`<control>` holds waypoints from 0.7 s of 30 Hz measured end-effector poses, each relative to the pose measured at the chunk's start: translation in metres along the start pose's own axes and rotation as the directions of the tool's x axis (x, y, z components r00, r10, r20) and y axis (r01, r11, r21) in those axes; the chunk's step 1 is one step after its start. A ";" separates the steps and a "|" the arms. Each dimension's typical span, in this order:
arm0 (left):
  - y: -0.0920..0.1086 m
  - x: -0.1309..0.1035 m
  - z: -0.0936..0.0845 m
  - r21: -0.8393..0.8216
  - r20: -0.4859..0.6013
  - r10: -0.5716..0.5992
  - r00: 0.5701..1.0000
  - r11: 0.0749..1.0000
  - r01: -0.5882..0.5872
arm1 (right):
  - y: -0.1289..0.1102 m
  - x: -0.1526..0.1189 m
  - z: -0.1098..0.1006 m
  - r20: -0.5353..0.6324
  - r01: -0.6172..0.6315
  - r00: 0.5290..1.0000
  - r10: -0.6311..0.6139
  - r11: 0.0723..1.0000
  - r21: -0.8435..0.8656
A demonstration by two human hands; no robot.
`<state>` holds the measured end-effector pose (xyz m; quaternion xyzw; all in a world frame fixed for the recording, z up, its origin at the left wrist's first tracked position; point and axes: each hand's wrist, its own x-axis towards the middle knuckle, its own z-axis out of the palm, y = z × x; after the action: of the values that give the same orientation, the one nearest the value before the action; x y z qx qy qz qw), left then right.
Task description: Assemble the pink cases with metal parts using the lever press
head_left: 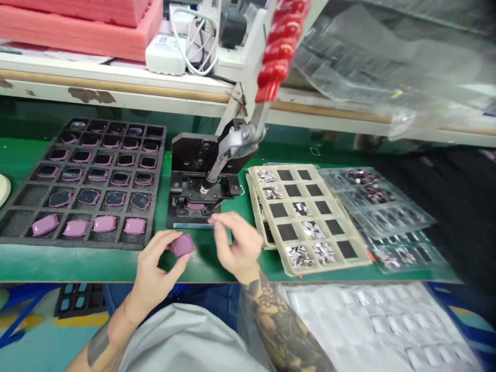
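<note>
We do best to hold the case [182, 245] by its edges, firmly but without squeezing, so its broad face takes no marks. Our left hand [157, 261] grips it between thumb and fingers, above the worktop [204, 261] and just in front of the press [205, 187]. Our right hand [239, 242] is at the press's front edge; whether its fingertips pinch anything small, we cannot tell. We should keep them clear whenever the red lever [281, 49] is worked, and check that the purple part [196, 205] in the press sits square. The case looks plain mauve-purple, with clipped corners and a smooth face, tilted in our grip.
</note>
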<state>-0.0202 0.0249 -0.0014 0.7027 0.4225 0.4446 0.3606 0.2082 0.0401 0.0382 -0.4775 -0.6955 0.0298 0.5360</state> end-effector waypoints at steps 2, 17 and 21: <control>0.002 0.005 -0.007 0.069 -0.011 0.038 0.999 0.997 -0.037 | 0.012 -0.020 0.009 0.196 -0.008 0.980 0.033 0.992 -0.124; -0.007 0.049 0.005 0.652 0.224 0.239 0.945 0.684 -0.327 | 0.015 -0.029 0.027 0.276 -0.256 0.924 0.266 0.964 -0.072; -0.004 0.073 0.029 0.674 0.305 0.135 0.943 0.668 -0.314 | -0.003 -0.057 0.006 0.187 -0.312 0.931 0.313 0.949 -0.040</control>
<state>0.0236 0.0899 0.0087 0.8802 0.4266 0.2024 0.0477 0.1996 0.0018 -0.0037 -0.5795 -0.6589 0.1570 0.4531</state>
